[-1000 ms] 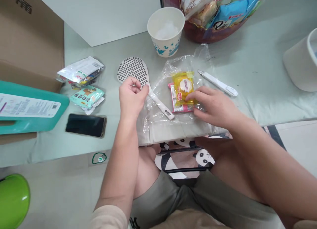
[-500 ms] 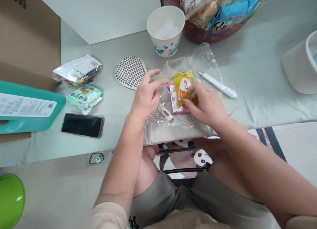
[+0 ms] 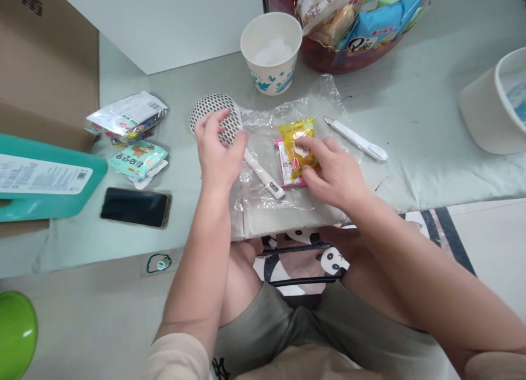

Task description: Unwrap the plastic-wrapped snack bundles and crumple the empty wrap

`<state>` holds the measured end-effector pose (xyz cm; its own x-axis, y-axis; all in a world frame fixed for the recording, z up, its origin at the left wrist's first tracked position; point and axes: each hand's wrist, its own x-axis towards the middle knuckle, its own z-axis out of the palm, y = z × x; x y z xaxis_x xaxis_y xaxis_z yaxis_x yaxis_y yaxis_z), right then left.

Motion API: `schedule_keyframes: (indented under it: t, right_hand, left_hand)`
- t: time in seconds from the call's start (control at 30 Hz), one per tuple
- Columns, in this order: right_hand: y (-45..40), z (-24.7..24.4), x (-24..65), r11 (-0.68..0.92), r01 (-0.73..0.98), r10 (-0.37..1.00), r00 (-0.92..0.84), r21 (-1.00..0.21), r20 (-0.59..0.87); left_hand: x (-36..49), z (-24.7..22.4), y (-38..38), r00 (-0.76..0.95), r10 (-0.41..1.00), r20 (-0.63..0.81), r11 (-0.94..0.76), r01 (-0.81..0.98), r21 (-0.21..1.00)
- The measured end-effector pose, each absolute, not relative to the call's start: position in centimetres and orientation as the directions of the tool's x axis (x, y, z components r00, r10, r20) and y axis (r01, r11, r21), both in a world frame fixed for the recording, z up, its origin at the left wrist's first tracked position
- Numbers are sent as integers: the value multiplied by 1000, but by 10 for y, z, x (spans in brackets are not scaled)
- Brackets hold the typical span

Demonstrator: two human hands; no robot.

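Observation:
My left hand is over the perforated head of a white slotted spoon, its fingers apart and holding nothing. The spoon's handle runs down to the right across a clear plastic sheet. My right hand has its thumb and index finger on a yellow snack packet, at its right side. This packet lies over a pink and white packet, which it partly covers. To the right of the sheet lies a white utility knife.
Behind are a paper cup with white contents and a red basket of snacks. A white tub stands right. Packets, a phone and a green jug are left. The table edge is near my knees.
My left hand has moved left, from beside the packets to over the spoon's head, uncovering the handle. My right index finger reaches further left across the yellow packet. The view has shifted slightly.

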<state>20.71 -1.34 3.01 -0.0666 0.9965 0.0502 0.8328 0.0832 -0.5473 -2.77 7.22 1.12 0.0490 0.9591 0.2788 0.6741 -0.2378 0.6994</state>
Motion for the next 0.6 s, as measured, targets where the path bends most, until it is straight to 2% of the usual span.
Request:
schedule_keyframes:
  t: [0.1, 0.17, 0.23, 0.4, 0.6]
  right_hand:
    - [-18, 33, 196, 34, 871, 998, 0, -489, 69]
    - [-21, 34, 189, 16, 893, 997, 19, -450, 73]
    - [-23, 34, 184, 7, 905, 997, 24, -426, 67]
    - [-25, 32, 179, -12, 910, 999, 32, -414, 43]
    - [-24, 33, 175, -37, 910, 999, 41, -413, 1]
  left_hand:
    - [-17, 42, 58, 220, 931, 292, -355, 733, 580]
    - [-12, 53, 52, 402, 893, 200, -444, 717, 537]
    - [-13, 54, 50, 513, 851, 112, -490, 700, 519]
    - [-27, 40, 55, 528, 849, -31, -458, 763, 455]
    - [-30, 39, 55, 504, 859, -88, -433, 807, 401]
